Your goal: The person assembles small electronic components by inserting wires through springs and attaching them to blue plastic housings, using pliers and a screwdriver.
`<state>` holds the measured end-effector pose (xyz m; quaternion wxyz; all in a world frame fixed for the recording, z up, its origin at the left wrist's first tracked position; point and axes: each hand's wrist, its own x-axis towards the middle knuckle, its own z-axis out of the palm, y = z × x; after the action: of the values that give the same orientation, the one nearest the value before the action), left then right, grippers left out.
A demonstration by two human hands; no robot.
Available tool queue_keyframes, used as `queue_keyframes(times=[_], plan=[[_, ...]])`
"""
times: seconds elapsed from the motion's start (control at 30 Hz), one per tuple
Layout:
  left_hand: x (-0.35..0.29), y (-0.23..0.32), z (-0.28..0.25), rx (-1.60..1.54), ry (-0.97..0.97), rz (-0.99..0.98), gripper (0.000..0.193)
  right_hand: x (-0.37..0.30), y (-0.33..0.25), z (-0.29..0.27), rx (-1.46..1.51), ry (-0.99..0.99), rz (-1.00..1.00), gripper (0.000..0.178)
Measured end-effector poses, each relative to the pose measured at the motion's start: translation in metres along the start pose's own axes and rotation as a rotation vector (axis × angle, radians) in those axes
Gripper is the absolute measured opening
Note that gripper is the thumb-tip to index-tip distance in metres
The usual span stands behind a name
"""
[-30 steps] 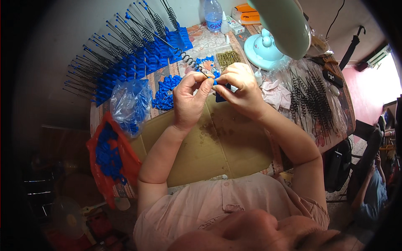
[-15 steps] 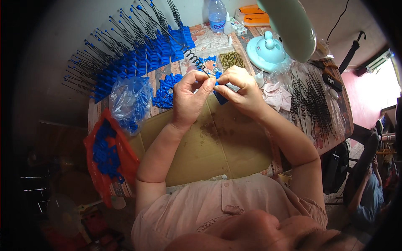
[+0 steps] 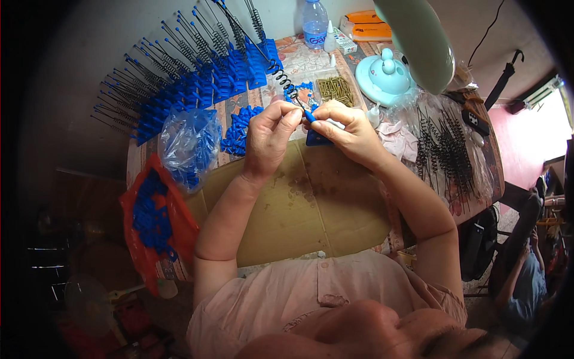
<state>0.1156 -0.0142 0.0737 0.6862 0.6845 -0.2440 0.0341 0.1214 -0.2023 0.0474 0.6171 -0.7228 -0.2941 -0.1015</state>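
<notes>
My left hand pinches the end of a black coiled wire, whose spring part stretches up and away to the far left. Between thumb and fingertips, my right hand grips a small blue plastic sleeve at that wire end. The fingertips of both hands are almost touching, and they partly cover the joint between wire and sleeve. Just below the right fingers lies a flat blue plastic piece, partly hidden. A brown cardboard sheet spreads under my forearms.
Blue bases with upright coiled wires line the far left. Loose blue sleeves, a clear bag and a red bag sit left. Brass screws, a pale lamp and more black coiled wires lie right.
The blue sleeve shows more fully between my fingertips, and my right fingers have shifted slightly down. The view has moved a little. Both hands keep their grip.
</notes>
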Motion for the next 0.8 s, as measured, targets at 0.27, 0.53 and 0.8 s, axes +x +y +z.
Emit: queue_keyframes(times=[0.27,0.53,0.8], plan=[[0.0,-0.003,-0.004,0.018,0.001,0.029,0.015,0.0,-0.01,-0.005,0.466,-0.202,0.31,0.021],[-0.002,-0.006,0.002,-0.156,-0.002,-0.057,0.023,-0.001,-0.01,-0.006,0.613,-0.223,0.42,0.029],[-0.001,0.0,0.002,-0.341,-0.093,-0.198,0.027,-0.005,-0.003,-0.005,0.729,-0.271,0.427,0.031]])
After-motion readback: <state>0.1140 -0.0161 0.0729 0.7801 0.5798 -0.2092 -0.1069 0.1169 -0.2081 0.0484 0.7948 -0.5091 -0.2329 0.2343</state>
